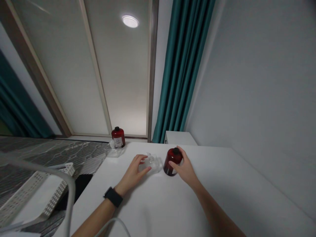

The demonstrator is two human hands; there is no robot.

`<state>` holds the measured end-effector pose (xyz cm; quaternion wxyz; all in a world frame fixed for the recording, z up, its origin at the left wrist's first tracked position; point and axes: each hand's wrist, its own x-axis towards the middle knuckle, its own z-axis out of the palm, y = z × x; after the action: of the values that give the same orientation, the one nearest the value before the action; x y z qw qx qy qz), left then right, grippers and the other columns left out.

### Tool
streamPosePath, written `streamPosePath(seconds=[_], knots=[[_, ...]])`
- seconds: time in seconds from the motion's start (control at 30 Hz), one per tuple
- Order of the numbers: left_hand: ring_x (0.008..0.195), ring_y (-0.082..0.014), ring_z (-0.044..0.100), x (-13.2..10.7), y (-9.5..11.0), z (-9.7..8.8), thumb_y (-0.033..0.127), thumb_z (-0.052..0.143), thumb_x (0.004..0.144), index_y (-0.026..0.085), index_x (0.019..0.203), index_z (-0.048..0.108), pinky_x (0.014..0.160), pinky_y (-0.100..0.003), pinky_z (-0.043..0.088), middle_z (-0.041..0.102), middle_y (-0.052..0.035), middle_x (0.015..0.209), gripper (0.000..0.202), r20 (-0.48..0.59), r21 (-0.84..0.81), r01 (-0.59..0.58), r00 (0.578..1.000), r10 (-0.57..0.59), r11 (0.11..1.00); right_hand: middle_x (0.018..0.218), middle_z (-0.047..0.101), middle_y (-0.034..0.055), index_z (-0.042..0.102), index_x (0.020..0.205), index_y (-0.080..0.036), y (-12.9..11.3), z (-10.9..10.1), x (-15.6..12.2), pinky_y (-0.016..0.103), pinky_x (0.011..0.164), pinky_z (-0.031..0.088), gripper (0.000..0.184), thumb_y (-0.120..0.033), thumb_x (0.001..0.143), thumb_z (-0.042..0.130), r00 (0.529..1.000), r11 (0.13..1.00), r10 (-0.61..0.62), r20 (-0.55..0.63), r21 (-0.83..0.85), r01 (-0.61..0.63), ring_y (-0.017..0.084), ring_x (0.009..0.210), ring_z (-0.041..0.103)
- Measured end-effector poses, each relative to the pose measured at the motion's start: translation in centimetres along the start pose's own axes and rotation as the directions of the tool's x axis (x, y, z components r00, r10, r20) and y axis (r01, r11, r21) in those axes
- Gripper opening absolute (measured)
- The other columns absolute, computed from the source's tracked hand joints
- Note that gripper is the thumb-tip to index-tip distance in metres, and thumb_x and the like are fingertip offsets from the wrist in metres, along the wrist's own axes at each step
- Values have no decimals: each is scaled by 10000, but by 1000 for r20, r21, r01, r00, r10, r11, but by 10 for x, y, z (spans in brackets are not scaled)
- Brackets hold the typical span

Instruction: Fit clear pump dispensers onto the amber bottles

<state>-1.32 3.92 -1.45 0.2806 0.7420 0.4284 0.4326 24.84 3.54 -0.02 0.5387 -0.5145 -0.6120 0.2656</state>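
Note:
My right hand (pixel 186 168) grips a dark red bottle (pixel 172 161) with a black cap, which leans a little on the white table (pixel 222 187). My left hand (pixel 133 173), with a black watch (pixel 113 197) on its wrist, curls around a clear plastic object (pixel 151 162) just left of that bottle. The object's exact kind is hard to tell. At the table's far corner, beyond both hands, a second dark red bottle (pixel 118 137) stands upright with a white label. Another clear plastic object (pixel 115 149) lies against its base.
Off the table's left edge, a white perforated basket (pixel 58 184) sits low over a grey patterned floor (pixel 54 154). A curved white rail (pixel 70 187) crosses the lower left. A white cable (pixel 112 225) runs near the front edge. A white cabinet (pixel 179 138) stands behind the table.

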Motion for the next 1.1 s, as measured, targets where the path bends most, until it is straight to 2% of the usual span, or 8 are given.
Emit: streamPosePath(seconds=[0.13,0.37,0.47,0.6,0.63,0.8,0.9,1.1], knots=[[1152,-251,595,0,1,-3,327,651,884,213,1183,571,995,-454,530,591,-93,1227,329,36,-19,6,999,-5,1000,1460,535,97,434,1441,-245,-12,-3,-17,518,1180,317,787,-240,719,746,991,997,14,133,78,-24,275,1340,510],[1194,-275,582,2,4,-9,342,617,903,201,1261,545,1063,-494,457,596,-124,1309,391,35,108,8,999,-12,994,1447,543,107,425,1456,-247,-26,4,-36,493,1154,362,866,-179,666,774,960,992,-15,280,124,-21,292,1352,499],[1220,-280,554,1,12,-12,338,615,894,211,1264,550,1069,-480,452,552,-124,1334,397,-28,181,-39,999,45,983,1422,555,114,389,1476,-240,-32,8,-42,492,1154,358,894,-174,667,766,945,992,-32,325,127,-10,291,1330,517],[1112,-255,570,-2,36,-13,306,539,938,218,1175,604,985,-427,489,584,-97,1161,260,-182,228,-85,975,128,970,1394,558,105,260,1536,-258,-38,12,-48,502,1163,333,987,-177,685,754,927,994,-36,373,113,-7,276,1304,530],[1083,-250,571,-4,43,-13,301,524,951,221,1152,622,965,-415,491,593,-90,1122,237,-187,219,-108,971,151,970,1400,549,104,232,1546,-262,-39,14,-49,502,1168,324,1008,-182,688,754,924,994,-34,380,105,-6,274,1312,521],[1077,-268,536,-13,70,-4,338,544,950,251,1172,663,969,-433,460,617,-86,1094,266,-50,113,-218,973,224,969,1456,481,120,166,1570,-256,-44,27,-58,506,1183,298,1061,-225,695,765,920,998,-36,390,65,12,287,1368,456],[1073,-278,520,-16,77,-1,375,543,948,264,1168,681,968,-447,453,614,-90,1091,282,13,58,-209,978,209,976,1476,460,127,145,1578,-263,-45,34,-62,509,1180,305,1082,-236,699,775,920,999,-27,390,47,9,293,1385,437],[1084,-266,503,-18,79,2,360,539,972,303,1237,656,991,-431,427,564,-78,1088,296,28,-30,-167,985,168,985,1488,458,132,157,1581,-271,-42,34,-61,519,1171,318,1086,-220,697,785,921,999,-12,390,36,-2,305,1393,429]])
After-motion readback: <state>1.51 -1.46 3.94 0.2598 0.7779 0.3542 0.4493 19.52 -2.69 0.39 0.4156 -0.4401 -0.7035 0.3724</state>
